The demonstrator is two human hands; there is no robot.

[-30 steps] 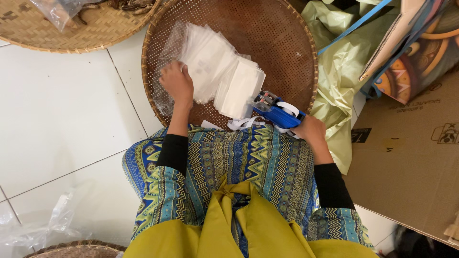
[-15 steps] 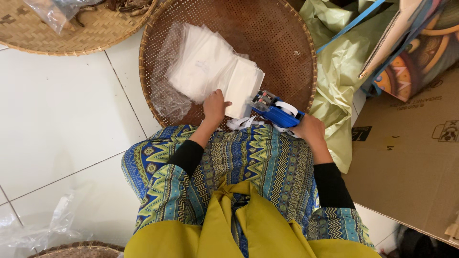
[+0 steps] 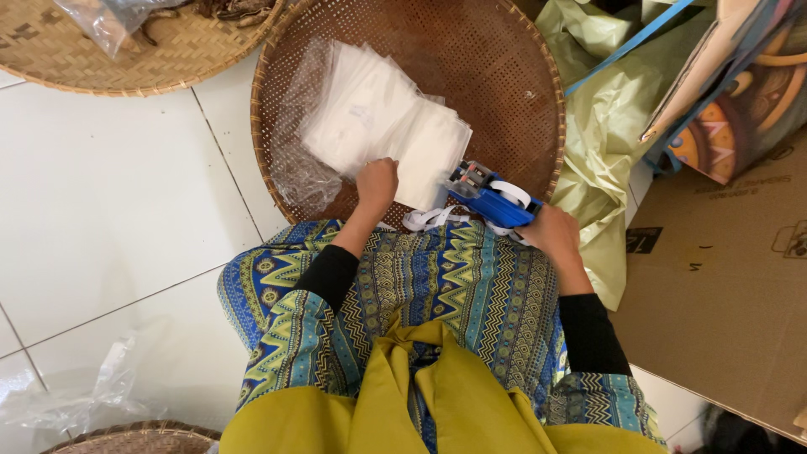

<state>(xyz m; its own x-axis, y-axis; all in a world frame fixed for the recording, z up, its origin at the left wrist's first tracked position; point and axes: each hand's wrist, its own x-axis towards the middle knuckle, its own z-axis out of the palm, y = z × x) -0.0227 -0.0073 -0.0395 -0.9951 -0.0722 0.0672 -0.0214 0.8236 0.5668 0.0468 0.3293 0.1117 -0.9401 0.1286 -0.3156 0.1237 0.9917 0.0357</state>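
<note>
A round brown woven tray (image 3: pixel 496 59) lies on the floor in front of my knees. A stack of white packets (image 3: pixel 378 126) in clear plastic rests on it. My left hand (image 3: pixel 377 181) grips the near edge of that stack. My right hand (image 3: pixel 551 235) holds a blue label gun (image 3: pixel 492 197) with a white tape roll, its nose close to the stack's right corner. A strip of white backing tape (image 3: pixel 429 219) trails from the gun onto my patterned skirt.
A second, lighter woven tray (image 3: pixel 76 59) with a clear bag sits at the top left on white floor tiles. Green plastic sheet (image 3: pixel 601 151), a colourful bag and a flat cardboard box (image 3: pixel 723 277) crowd the right. Crumpled clear plastic (image 3: pixel 76 403) lies bottom left.
My left hand slid from the left side of the stack to its near edge, closer to the label gun. The stack shifted slightly. My right hand stayed put.
</note>
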